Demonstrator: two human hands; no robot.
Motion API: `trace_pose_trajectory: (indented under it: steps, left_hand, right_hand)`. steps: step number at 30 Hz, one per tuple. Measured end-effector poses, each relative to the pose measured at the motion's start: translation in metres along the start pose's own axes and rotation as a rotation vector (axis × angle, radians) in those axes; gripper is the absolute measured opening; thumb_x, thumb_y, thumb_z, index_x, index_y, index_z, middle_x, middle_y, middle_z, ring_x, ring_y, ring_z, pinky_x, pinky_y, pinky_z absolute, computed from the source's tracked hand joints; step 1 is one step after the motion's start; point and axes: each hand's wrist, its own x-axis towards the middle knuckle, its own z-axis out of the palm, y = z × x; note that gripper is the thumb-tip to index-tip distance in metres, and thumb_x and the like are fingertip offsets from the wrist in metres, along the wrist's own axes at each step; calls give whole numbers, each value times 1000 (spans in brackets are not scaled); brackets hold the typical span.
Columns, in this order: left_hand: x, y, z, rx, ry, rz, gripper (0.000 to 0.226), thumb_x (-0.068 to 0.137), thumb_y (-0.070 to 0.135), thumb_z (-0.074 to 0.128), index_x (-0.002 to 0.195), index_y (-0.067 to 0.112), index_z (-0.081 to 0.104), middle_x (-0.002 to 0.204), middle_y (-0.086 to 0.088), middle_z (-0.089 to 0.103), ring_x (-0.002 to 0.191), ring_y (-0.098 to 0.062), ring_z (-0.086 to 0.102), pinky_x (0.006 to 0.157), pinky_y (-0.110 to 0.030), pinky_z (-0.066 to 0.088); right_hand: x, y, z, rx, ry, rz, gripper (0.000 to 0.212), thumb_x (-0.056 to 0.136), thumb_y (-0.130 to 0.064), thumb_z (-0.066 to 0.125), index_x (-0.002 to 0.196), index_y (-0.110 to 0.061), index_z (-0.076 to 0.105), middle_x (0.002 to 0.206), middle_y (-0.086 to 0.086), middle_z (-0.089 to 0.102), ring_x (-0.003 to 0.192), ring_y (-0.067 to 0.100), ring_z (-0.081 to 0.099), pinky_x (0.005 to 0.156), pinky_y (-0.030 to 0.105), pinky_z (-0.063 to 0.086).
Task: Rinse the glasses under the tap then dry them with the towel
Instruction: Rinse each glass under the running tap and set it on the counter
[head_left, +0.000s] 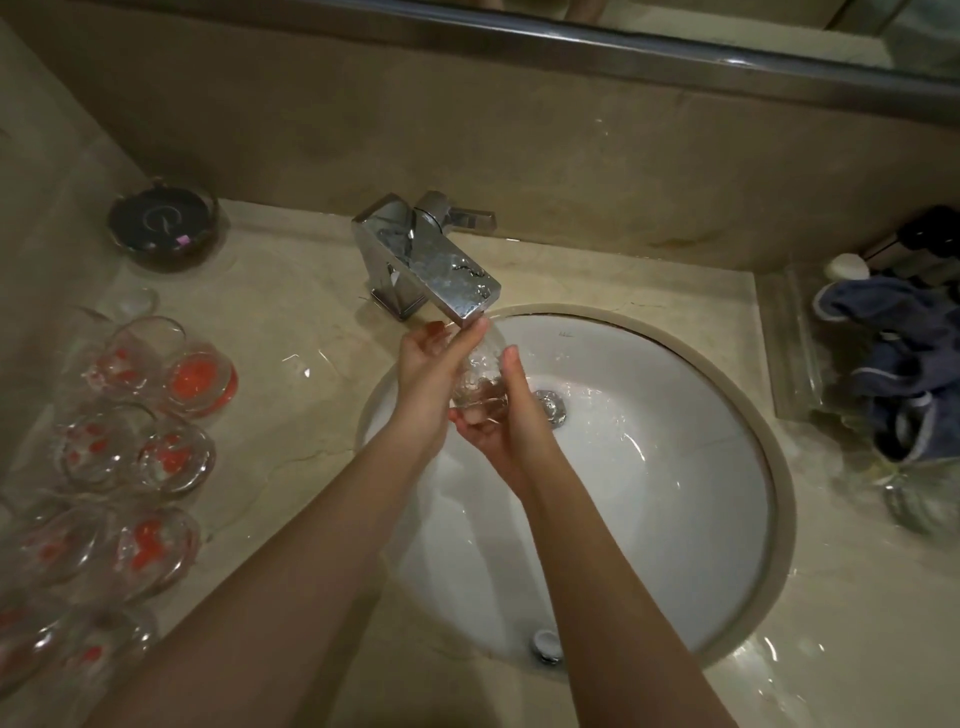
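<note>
Two bare forearms reach from the lower edge toward the middle of a round white sink (675, 545) set in a beige stone counter (291, 322). Between the two hands, directly beneath the spout of the chrome tap (436, 265), is a clear glass (480, 379), with water running over it. The left hand (428, 374) lies against the glass's left side, fingers extended upward to the spout; how firmly it grips cannot be told. The right hand (501, 415) cups the glass from below and the right, fingers curled under its base, thumb up along its side. On the counter to the left stands a cluster of clear glasses with red markings (130, 431), well apart from the hands. A blue towel (898, 364) lies crumpled on a tray (789, 353) to the right of the sink. A dark round dish (163, 226) sits at the back left.
</note>
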Motion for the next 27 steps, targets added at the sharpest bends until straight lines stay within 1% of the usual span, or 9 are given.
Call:
trace_pose_trajectory:
  steps: [2,4,7,10,15,18,21,23,27]
  left_hand:
    - [0,-5,-2,-20,-2,-27,58,73,40,81,121,16,58,114,-8,70,98,-22,70,62,-24,54]
    - [3,-10,-5,52,-28,-10,44,78,43,77,112,18,66,110,-11,72,94,-23,71,62,-25,54]
    - [4,-15,-5,76,-42,8,70,65,53,81,116,9,64,106,-12,70,85,-23,71,62,-28,54]
    - [5,-21,-3,118,-30,14,61,64,51,80,109,12,66,96,-11,72,86,-28,72,72,-37,57]
    - [7,-24,-8,72,-79,-67,35,85,44,70,103,14,72,93,-5,76,87,-23,73,77,-33,56]
    - [5,-23,-6,84,-60,-69,28,90,39,66,100,14,72,95,-7,76,89,-22,73,83,-34,57]
    - [4,-25,-4,105,-41,-40,32,92,37,63,110,11,68,106,-13,73,95,-25,72,89,-40,57]
    - [2,-28,-3,137,-63,12,32,95,32,61,115,8,63,103,-11,73,89,-19,73,76,-31,59]
    - [1,-30,-3,112,-92,8,40,88,43,67,112,12,65,100,-7,74,92,-20,72,74,-31,53]
  right_hand:
    - [3,3,4,31,27,46,55,97,-58,39,92,-11,69,65,7,62,61,18,58,68,27,46]
    - [4,5,1,7,34,72,55,98,-57,37,94,-9,65,68,6,64,60,18,58,66,27,46]
    - [7,14,-5,-144,91,-9,57,89,-65,49,96,-10,63,82,6,69,70,17,67,72,31,54]
    - [10,22,-3,-202,116,-45,94,64,-84,62,121,-9,58,113,12,69,94,22,72,76,37,59]
    - [14,10,0,119,44,50,71,90,-72,34,107,-13,69,109,13,69,99,25,65,89,37,50]
    - [18,8,-1,218,35,98,71,90,-71,37,111,-11,68,113,12,69,113,26,63,106,42,44]
    - [16,12,5,117,104,15,77,75,-72,62,119,-9,62,116,14,69,107,27,67,96,49,52]
    - [15,13,4,83,124,-23,93,62,-67,77,129,-8,51,121,17,65,103,29,70,78,45,58]
    - [18,10,-2,-37,101,-66,65,75,-62,68,117,-12,60,111,9,71,95,23,72,77,39,57]
